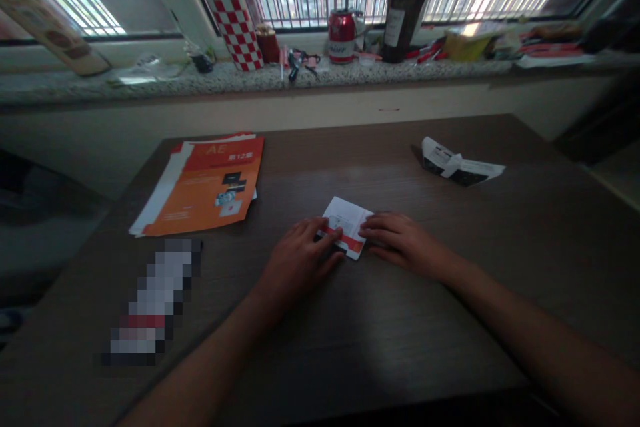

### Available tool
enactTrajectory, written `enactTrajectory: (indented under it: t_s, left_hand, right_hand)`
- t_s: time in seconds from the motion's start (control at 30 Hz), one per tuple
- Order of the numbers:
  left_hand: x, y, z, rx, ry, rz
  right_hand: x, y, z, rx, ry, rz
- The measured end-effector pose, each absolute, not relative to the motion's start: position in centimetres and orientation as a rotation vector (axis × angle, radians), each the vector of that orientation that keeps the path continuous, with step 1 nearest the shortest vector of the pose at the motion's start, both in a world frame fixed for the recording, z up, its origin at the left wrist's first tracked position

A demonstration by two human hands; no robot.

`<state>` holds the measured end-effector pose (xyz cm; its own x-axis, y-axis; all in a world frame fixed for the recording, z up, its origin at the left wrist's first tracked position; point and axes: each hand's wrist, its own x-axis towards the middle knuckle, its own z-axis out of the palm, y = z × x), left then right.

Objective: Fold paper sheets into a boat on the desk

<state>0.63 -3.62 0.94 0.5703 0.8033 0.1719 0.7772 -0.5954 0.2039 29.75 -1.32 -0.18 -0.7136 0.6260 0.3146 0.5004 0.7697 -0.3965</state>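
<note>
A small folded paper (pixel 349 220), white with an orange-red stripe and a dark patch, lies in the middle of the brown table. My left hand (pixel 303 250) holds its left side, some fingertips resting on the printed face. At the right edge, the bent fingers of my right hand (pixel 403 240) grip the same sheet. Part of the paper is hidden under the fingers of both hands. Farther off to the right sits another folded paper piece (pixel 457 165), white and black, pinched in at its middle like a bow.
Orange booklets (pixel 210 180) are stacked at the table's back left. Nearer me lies a phone-like object (pixel 155 300), its surface pixelated. The granite windowsill (pixel 190 85) bears a checkered bottle-shaped object (pixel 239 33), a red can (pixel 342 37), a dark drink cup (pixel 401 20) and keys (pixel 300 65).
</note>
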Motion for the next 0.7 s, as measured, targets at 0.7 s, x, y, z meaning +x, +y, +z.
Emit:
enactTrajectory:
  t_s: [0.7]
  left_hand:
    - [0.57,-3.44,0.92,2.670,1.287,0.465]
  right_hand:
    - [29.67,-0.82,-0.66,-0.935,-2.508,0.424]
